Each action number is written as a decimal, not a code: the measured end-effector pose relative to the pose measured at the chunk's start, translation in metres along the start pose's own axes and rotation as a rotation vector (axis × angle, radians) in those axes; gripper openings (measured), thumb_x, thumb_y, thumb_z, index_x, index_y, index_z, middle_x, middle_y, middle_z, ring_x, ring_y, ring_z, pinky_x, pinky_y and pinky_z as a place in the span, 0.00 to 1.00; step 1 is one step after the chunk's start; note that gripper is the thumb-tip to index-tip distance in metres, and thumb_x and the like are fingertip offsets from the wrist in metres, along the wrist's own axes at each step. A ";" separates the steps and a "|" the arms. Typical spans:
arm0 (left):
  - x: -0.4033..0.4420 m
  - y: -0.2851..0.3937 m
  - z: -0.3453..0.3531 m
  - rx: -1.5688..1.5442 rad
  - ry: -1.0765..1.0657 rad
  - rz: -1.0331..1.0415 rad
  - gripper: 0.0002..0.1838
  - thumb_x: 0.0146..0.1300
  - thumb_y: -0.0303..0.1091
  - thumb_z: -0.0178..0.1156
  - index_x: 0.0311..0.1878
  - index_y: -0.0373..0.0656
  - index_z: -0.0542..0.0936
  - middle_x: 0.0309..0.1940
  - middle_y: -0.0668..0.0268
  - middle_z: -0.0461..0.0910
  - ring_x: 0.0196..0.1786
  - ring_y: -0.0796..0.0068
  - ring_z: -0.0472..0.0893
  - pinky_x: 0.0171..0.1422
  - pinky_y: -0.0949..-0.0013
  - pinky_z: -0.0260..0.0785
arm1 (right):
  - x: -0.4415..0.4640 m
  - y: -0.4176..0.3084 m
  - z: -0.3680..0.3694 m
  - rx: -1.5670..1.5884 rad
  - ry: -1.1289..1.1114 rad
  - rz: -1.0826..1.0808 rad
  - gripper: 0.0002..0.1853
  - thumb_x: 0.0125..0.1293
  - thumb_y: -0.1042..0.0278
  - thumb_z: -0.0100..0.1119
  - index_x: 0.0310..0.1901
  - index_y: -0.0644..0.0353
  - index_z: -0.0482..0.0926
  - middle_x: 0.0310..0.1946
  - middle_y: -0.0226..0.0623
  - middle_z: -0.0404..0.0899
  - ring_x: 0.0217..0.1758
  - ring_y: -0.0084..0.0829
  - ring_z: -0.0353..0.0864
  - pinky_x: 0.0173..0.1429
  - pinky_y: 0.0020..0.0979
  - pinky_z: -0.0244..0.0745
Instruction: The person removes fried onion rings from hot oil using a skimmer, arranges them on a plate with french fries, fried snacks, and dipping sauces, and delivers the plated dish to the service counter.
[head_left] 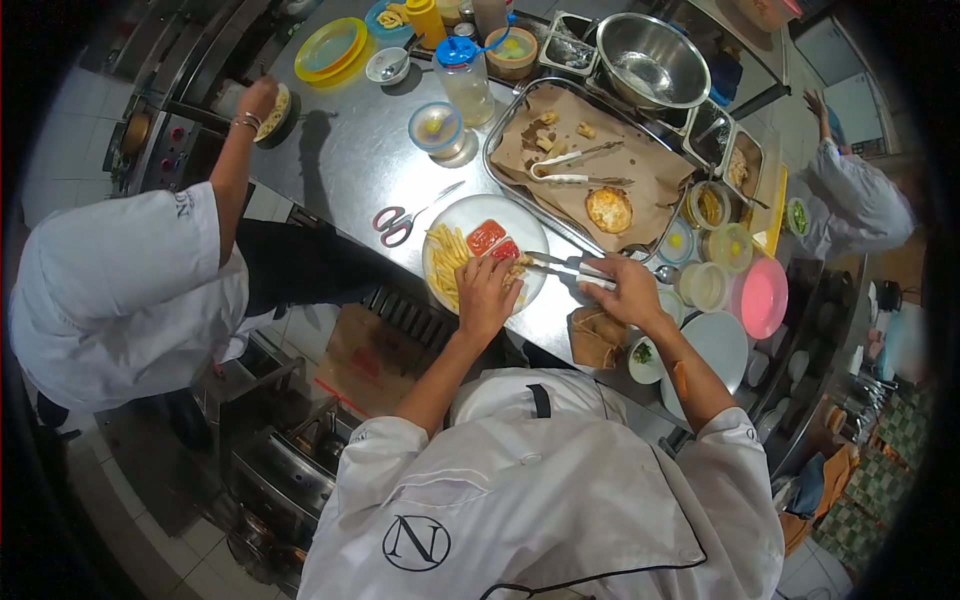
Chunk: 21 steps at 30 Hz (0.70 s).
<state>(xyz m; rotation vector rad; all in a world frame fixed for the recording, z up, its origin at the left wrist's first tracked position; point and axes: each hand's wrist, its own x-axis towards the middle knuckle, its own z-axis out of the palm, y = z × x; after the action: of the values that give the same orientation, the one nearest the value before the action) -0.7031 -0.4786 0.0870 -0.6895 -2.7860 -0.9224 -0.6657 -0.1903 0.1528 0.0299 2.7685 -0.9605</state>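
Observation:
A white round plate [540,240] near the table edge bears a heap of fries [443,252] and two small cups of red sauce [486,237]. My left hand [487,293] rests over the plate, fingers slightly apart, their tips at the sauce cups and some browned food pieces [517,270]. What lies under the palm is hidden. My right hand [628,290] is closed round metal tongs with pale grips [590,279]. The tongs' tips reach over the plate's right side, close to my left fingertips; whether they pinch anything I cannot tell.
Red-handled scissors [395,226] lie left of the plate. Behind it, a paper-lined tray [520,130] holds other tongs [575,165] and a round browned item [609,210]. Tubs, a pink bowl [762,298] and a steel bowl [653,60] stand right. Co-workers [130,290] flank the table.

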 end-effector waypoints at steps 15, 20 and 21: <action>0.148 -0.007 -0.024 -0.124 0.066 0.065 0.11 0.66 0.33 0.69 0.50 0.41 0.87 0.43 0.60 0.84 0.51 0.54 0.78 0.58 0.52 0.67 | 0.183 -0.002 -0.103 -0.583 0.304 -0.240 0.21 0.62 0.65 0.72 0.59 0.54 0.87 0.53 0.42 0.85 0.52 0.47 0.89 0.50 0.48 0.85; 0.227 -0.024 0.011 -0.061 -0.020 0.011 0.11 0.67 0.35 0.68 0.48 0.40 0.89 0.41 0.55 0.86 0.51 0.51 0.82 0.58 0.51 0.75 | 0.224 0.002 -0.088 -0.725 0.249 -0.255 0.20 0.60 0.72 0.69 0.56 0.55 0.88 0.50 0.42 0.86 0.52 0.46 0.90 0.51 0.48 0.85; 0.238 -0.023 0.018 -0.040 -0.081 -0.025 0.11 0.67 0.35 0.68 0.47 0.39 0.90 0.42 0.52 0.88 0.51 0.49 0.84 0.58 0.49 0.77 | 0.225 0.002 -0.089 -0.656 0.262 -0.213 0.18 0.61 0.70 0.69 0.54 0.54 0.89 0.49 0.42 0.86 0.53 0.46 0.89 0.51 0.48 0.85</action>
<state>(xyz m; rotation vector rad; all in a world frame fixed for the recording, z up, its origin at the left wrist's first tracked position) -0.9245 -0.3938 0.1210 -0.7145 -2.8608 -0.9780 -0.9021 -0.1449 0.1738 -0.2607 3.2366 -0.0409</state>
